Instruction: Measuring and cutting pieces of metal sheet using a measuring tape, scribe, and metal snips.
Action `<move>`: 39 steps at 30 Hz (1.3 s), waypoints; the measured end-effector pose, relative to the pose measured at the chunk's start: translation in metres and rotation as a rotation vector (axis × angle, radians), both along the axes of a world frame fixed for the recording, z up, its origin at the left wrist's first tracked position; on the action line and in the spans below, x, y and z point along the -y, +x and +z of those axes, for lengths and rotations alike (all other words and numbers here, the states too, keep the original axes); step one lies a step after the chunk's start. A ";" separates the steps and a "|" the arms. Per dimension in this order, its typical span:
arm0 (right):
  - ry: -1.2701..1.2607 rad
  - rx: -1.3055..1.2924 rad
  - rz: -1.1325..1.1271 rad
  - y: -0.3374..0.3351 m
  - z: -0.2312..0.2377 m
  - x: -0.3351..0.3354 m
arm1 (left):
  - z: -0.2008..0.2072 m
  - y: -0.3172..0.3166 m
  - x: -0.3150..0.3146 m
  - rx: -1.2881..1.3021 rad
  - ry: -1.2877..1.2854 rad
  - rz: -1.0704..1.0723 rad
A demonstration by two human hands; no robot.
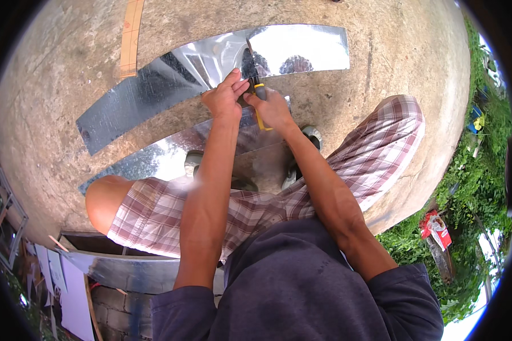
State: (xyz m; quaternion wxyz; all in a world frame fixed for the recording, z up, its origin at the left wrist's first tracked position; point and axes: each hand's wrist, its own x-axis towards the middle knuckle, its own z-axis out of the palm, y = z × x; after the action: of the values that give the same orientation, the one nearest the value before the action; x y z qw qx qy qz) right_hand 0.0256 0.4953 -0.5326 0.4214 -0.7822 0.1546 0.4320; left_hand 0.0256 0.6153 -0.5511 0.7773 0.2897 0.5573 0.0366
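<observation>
Silvery metal strip [148,94], lying on the concrete floor [392,51] just ahead, apparently buckled near midlength. Yellow-and-black snips [260,91] clamped in the right grip [273,108], blades reaching over the strip from the near edge. Left grip [224,99] at that edge, just beside the blades, fingers partly spread (pinching or merely resting, impossible to tell). Seemingly a cut across the width in hand; judging by that, called for next: steady metal, left fingertips well clear, handles squeezed evenly. Second metal sheet [148,153] closer in, partly hidden.
</observation>
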 end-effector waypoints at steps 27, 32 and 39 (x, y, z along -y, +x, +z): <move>-0.012 0.053 0.024 0.003 -0.008 0.003 | 0.008 0.000 0.004 0.001 0.024 -0.028; -0.076 0.167 0.056 0.000 -0.008 0.002 | 0.009 0.001 0.004 0.008 0.030 -0.017; -0.050 0.151 0.025 0.000 -0.010 0.002 | 0.010 0.001 0.004 0.005 0.024 -0.016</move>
State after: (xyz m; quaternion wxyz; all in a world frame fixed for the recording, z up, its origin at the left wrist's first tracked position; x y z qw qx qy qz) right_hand 0.0254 0.4936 -0.5423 0.4069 -0.8247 0.1233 0.3730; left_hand 0.0266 0.6110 -0.5407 0.7753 0.3032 0.5528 0.0378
